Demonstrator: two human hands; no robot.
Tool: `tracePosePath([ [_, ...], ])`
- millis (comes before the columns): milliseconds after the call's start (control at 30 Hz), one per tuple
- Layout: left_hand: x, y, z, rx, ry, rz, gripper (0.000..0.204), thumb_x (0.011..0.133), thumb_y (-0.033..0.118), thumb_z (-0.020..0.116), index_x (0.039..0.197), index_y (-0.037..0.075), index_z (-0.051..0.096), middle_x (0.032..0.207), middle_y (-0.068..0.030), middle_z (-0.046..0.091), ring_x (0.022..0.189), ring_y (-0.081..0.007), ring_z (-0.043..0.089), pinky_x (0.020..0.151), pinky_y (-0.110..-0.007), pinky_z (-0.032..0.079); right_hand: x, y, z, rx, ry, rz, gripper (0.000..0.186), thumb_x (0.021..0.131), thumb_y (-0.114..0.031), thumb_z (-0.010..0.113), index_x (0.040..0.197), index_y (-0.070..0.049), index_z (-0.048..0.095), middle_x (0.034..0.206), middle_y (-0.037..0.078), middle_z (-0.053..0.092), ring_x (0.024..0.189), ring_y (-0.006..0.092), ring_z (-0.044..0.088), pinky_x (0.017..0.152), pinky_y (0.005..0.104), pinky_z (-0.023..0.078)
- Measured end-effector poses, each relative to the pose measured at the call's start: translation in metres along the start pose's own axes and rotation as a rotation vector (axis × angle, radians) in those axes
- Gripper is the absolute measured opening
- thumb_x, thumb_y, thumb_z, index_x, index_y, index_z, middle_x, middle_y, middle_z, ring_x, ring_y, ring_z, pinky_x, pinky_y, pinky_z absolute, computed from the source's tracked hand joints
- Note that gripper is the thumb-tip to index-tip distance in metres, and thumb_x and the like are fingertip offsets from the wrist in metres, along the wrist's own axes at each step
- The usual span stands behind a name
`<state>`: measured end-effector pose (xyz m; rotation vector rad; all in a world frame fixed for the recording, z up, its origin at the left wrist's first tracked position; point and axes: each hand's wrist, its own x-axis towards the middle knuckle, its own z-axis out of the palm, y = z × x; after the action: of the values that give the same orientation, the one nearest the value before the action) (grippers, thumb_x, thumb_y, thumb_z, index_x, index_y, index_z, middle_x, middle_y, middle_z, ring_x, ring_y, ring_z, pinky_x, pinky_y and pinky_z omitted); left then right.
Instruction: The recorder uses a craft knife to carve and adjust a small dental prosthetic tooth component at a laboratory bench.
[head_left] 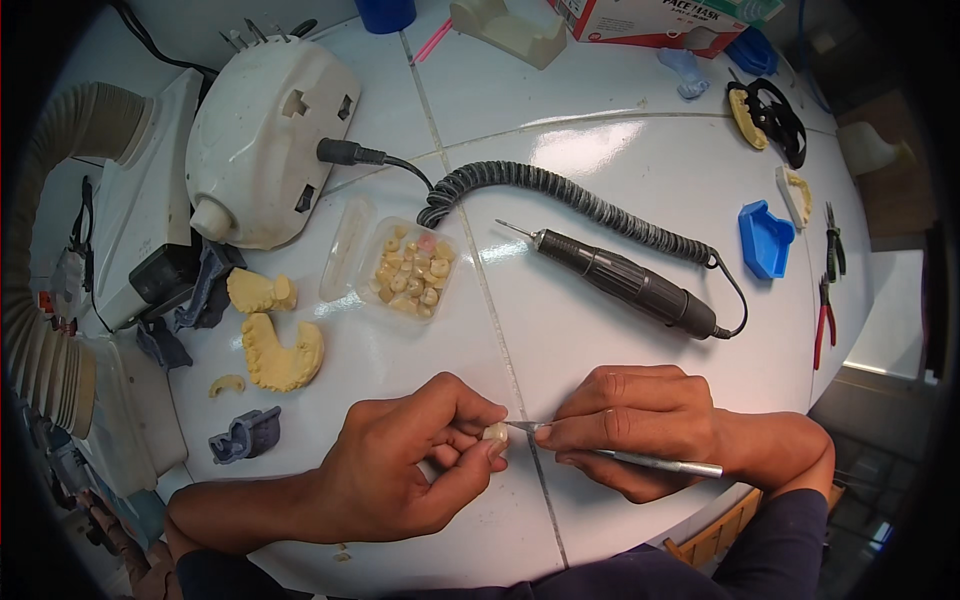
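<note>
My left hand (410, 465) pinches a small cream-coloured tooth piece (495, 433) between thumb and fingertips, just above the white tiled table (600, 170). My right hand (640, 425) grips a thin metal blade tool (650, 460), its pointed tip touching the tooth piece. A clear plastic box (412, 270) with several similar tooth pieces lies open further back, its lid beside it.
A black rotary handpiece (625, 280) with coiled cord lies behind my hands, plugged into a white motor unit (265, 140). Yellow dental casts (280, 350) sit left, a blue tray (765, 240) and red-handled pliers (823, 320) right, a ribbed suction hose (45, 260) far left.
</note>
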<state>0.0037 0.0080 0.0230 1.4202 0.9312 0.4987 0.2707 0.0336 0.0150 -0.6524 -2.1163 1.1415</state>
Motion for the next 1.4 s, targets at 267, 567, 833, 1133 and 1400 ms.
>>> tracePosePath([
  [267,0.001,0.002,0.000,-0.011,0.000,-0.002,0.021,0.099,-0.005,0.066,0.115,-0.012,0.055,0.106,-0.0218,0.077,0.097,-0.0237,0.080,0.073,-0.025,0.069,0.000,0.000,0.001,-0.002,0.021,-0.005,0.029,0.079,0.007,0.082,0.107,0.004,0.076,0.092,0.013,0.074,0.077,0.0234,0.072,0.064,0.0332,0.059],
  [567,0.000,0.002,0.001,-0.032,0.009,-0.019,0.020,0.100,-0.004,0.065,0.115,-0.012,0.055,0.105,-0.0221,0.076,0.097,-0.0238,0.080,0.073,-0.025,0.069,0.001,-0.002,-0.004,0.080,0.058,0.001,0.021,0.080,0.007,0.080,0.100,0.003,0.076,0.087,0.013,0.074,0.069,0.0234,0.070,0.059,0.0331,0.056],
  [833,0.000,0.006,0.002,-0.110,0.021,-0.095,0.020,0.102,-0.005,0.059,0.120,-0.012,0.052,0.107,-0.0251,0.075,0.099,-0.0250,0.079,0.073,-0.027,0.069,-0.002,0.002,-0.008,0.056,0.020,0.000,0.018,0.083,-0.001,0.079,0.099,0.002,0.073,0.091,0.014,0.076,0.073,0.0256,0.076,0.062,0.0335,0.061],
  [1133,-0.001,0.010,0.001,-0.157,0.038,-0.115,0.019,0.107,-0.002,0.056,0.122,-0.011,0.050,0.110,-0.0266,0.074,0.102,-0.0261,0.079,0.073,-0.027,0.068,0.003,0.000,-0.010,0.091,0.040,0.055,0.012,0.084,0.000,0.078,0.095,0.002,0.075,0.085,0.013,0.073,0.068,0.0244,0.070,0.059,0.0312,0.055],
  [1400,0.001,0.005,0.003,-0.140,0.047,-0.069,0.020,0.108,0.002,0.055,0.123,-0.010,0.050,0.109,-0.0257,0.074,0.100,-0.0254,0.079,0.070,-0.026,0.065,-0.005,0.006,-0.016,0.296,0.106,0.252,0.014,0.094,-0.010,0.077,0.099,0.002,0.072,0.085,0.010,0.076,0.069,0.0148,0.073,0.061,0.0272,0.056],
])
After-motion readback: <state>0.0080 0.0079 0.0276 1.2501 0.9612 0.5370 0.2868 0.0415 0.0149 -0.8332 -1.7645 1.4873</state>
